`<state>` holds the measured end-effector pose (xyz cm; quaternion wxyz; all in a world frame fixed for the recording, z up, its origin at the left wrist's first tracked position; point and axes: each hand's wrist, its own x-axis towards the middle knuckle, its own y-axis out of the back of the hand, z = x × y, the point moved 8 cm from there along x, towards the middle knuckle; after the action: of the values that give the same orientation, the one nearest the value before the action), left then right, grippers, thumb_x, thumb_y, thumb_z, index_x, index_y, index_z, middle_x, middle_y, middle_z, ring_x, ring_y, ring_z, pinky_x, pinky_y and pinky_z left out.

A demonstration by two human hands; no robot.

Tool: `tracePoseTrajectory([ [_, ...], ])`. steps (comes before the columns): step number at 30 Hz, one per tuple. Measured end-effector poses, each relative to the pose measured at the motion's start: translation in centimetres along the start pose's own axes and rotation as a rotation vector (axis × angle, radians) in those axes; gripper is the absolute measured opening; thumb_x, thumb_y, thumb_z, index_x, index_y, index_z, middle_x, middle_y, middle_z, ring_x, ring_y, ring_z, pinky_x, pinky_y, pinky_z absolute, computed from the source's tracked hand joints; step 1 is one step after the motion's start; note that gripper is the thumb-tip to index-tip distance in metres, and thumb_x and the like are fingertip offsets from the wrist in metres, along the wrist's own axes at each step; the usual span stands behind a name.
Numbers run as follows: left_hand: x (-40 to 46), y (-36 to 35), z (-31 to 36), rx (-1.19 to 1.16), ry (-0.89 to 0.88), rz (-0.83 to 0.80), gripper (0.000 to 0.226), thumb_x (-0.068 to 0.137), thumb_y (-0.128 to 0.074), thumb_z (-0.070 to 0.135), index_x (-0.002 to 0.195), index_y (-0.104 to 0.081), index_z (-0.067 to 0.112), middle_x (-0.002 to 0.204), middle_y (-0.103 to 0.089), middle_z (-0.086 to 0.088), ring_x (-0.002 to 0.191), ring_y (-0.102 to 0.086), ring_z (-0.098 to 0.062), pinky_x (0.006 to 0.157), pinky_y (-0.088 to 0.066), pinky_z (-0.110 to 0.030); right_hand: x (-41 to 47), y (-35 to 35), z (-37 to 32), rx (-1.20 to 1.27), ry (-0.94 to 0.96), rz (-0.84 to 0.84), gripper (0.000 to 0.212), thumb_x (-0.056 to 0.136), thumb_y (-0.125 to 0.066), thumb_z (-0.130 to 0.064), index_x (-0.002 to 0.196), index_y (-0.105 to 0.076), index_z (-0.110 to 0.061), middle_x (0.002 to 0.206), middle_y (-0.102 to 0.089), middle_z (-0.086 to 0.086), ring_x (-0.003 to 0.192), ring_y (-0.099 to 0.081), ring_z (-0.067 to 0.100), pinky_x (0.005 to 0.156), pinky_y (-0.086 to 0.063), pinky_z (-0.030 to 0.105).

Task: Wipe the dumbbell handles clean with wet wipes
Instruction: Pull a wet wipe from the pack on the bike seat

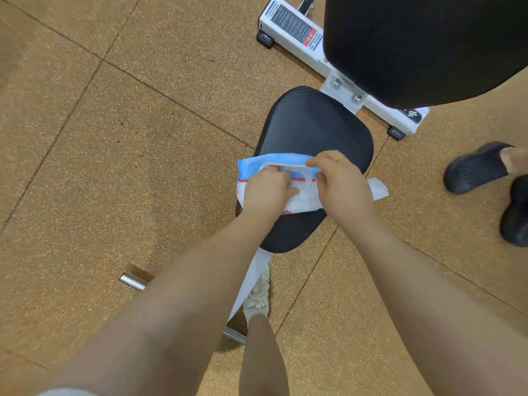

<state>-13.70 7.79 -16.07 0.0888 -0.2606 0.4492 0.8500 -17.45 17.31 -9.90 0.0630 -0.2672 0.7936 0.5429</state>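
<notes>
Soft, light, squashy wet wipes pack (258, 164), blue and white, lying flat on the black bench seat (317, 121), near the seat's 6 o'clock end. Probably slippery on the outside and floppy when lifted, so best pinned down flat while pulling. Long side running from 9 o'clock to 3 o'clock, top flap facing up. Left hand (267, 188) curled over the pack's middle, fingertips pinching at the opening. Right hand (340, 181) curled too, gripping the flap edge at the pack's 3 o'clock side, with a white wipe (378, 188) poking out past it toward 3 o'clock. Best spot to grab next, most likely: the loose wipe at the opening, pulled gently so as not to tear. No full dumbbell seen; only a shiny metal bar end (133, 280) on the floor (114, 138) at 8 o'clock, maybe a handle.
</notes>
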Motion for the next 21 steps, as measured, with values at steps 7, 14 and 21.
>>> tracePoseTrajectory([
  [7, -6.6, 2.9, -4.1, -0.126, -0.141, 0.269, 0.028, 0.083, -0.049, 0.007, 0.109, -0.059, 0.004, 0.111, -0.06, -0.013, 0.1, -0.058, -0.031, 0.077, -0.047, -0.034, -1.1, -2.8, -0.4, -0.154, 0.04, -0.166, 0.041, 0.093, -0.041, -0.006, 0.131, -0.053, -0.018, 0.142, -0.042, -0.002, 0.121, -0.048, 0.022, 0.089, -0.043, 0.034],
  [14, -4.2, -1.2, -2.7, 0.368, -0.361, -0.116, 0.058, 0.094, -0.036, 0.014, 0.148, -0.016, 0.013, 0.157, -0.003, -0.005, 0.145, -0.006, -0.023, 0.115, -0.009, -0.03, -2.0, -5.1, -0.2, -0.368, -0.023, -0.323, 0.048, 0.092, -0.039, -0.008, 0.139, -0.039, -0.017, 0.154, -0.024, -0.005, 0.128, -0.041, 0.023, 0.094, -0.043, 0.036],
  [21, -3.5, -3.2, 0.1, 0.372, -0.432, -0.311, 0.059, 0.093, -0.03, 0.003, 0.148, -0.013, 0.015, 0.157, -0.002, 0.0, 0.145, 0.0, -0.02, 0.113, -0.009, -0.027, -0.7, -1.6, -0.2, 0.308, -0.296, -0.142, 0.034, 0.086, -0.047, -0.003, 0.117, -0.06, -0.009, 0.121, -0.06, 0.007, 0.114, -0.052, 0.023, 0.088, -0.036, 0.019],
])
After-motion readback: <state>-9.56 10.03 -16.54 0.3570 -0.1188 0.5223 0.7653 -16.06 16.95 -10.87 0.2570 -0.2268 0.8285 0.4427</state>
